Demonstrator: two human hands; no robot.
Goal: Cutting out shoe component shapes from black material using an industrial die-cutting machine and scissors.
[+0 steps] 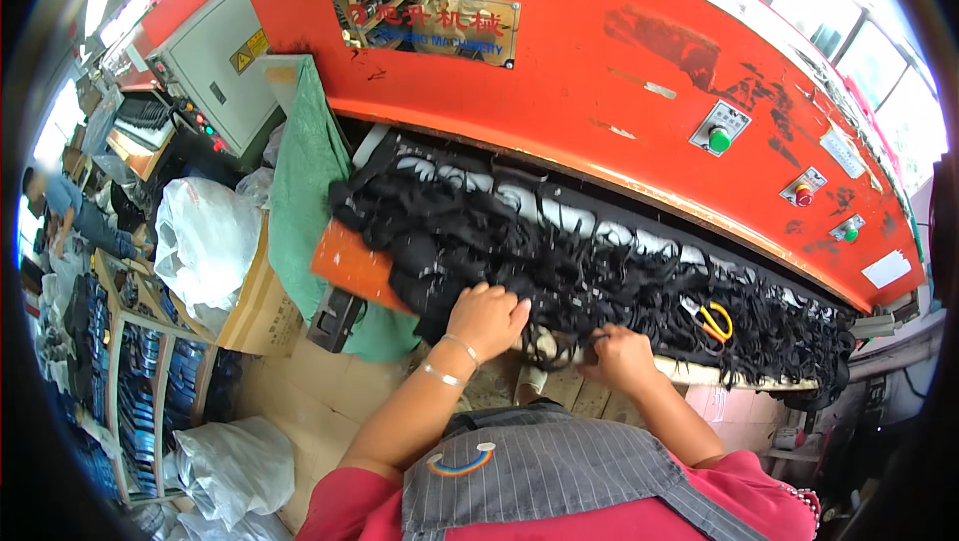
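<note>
A thick heap of black fabric pieces with thin dangling straps [470, 251] lies along the bed of a big orange machine. At its near edge, left of the middle, my left hand [487, 321] is closed on the black fabric, its fingers partly sunk in it. My right hand [621, 356] is curled at the pale front edge of the bed [689, 372], under the hanging straps. What its fingers hold, if anything, is hidden. Yellow-handled snips [715, 322] lie on the heap to the right of my right hand.
The orange machine's front panel [559, 51] rises behind the heap, with a green button [719, 139] and a red knob [803, 194]. At left stand a cardboard box [262, 316] with white plastic bags [205, 241], a green cloth [300, 181] and a rack [160, 391]. Another person [85, 211] bends far left.
</note>
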